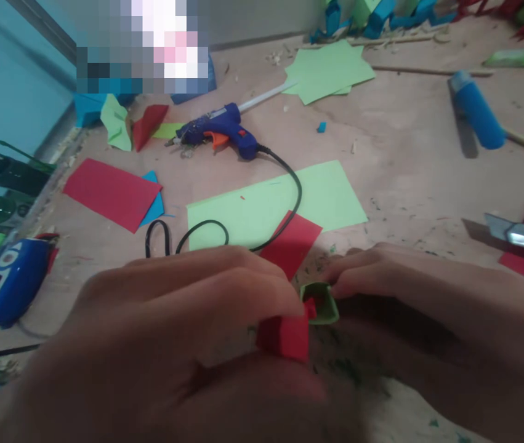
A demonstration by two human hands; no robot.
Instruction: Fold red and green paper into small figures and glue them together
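Note:
Between the fingers of my left hand (188, 307) is a small folded red paper piece (284, 335), pinched near its top edge. My right hand (395, 295) grips a small green folded paper piece (324, 311) with an open hollow end, which faces the red one. A narrow bit of the red paper reaches into that hollow. The thumb of my right hand is in shadow. Just beyond my fingers, a red paper rectangle (292, 237) overlaps a long pale green paper sheet (262, 197).
A blue glue gun (220, 129) with an orange trigger lies farther back, its black cord looping toward my hands. Right are a cutter blade (520, 235) and a blue glue stick tube (478, 111). Green zigzag-cut paper (329, 67) lies behind; a red sheet (111, 191) lies left.

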